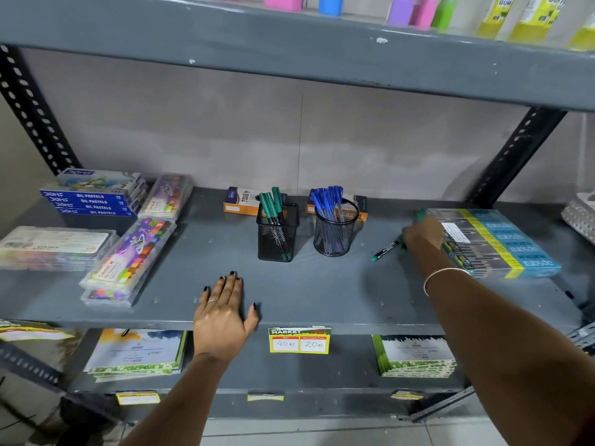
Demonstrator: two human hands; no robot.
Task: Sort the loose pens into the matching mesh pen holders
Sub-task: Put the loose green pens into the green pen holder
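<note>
Grey metal shelf, a bit scuffed, plain pale wall behind, black slotted uprights at the corners.

Square holder mid-shelf, stuffed with green pens, caps up, leaning slightly. Round holder just right of it, full of blue pens, caps up too. Two orange boxes right behind the holders.

Loose green pen well right of the round holder, low over the shelf, long axis diagonal: tip end pointing down-left toward the shelf's front, other end running up-right into the right hand. Fingers curled over that end, so gripping the pen, though a bit blurry there. More green poking out past the hand's far side, can't tell what that is.

Left hand flat on the shelf's front edge, left of and nearer than the square holder, fingers spread, holding nothing.

Blue-yellow pack lying flat just right of the right hand. Pastel boxes stacked far left. Price tag on the front lip, paper pads on the shelf below.
</note>
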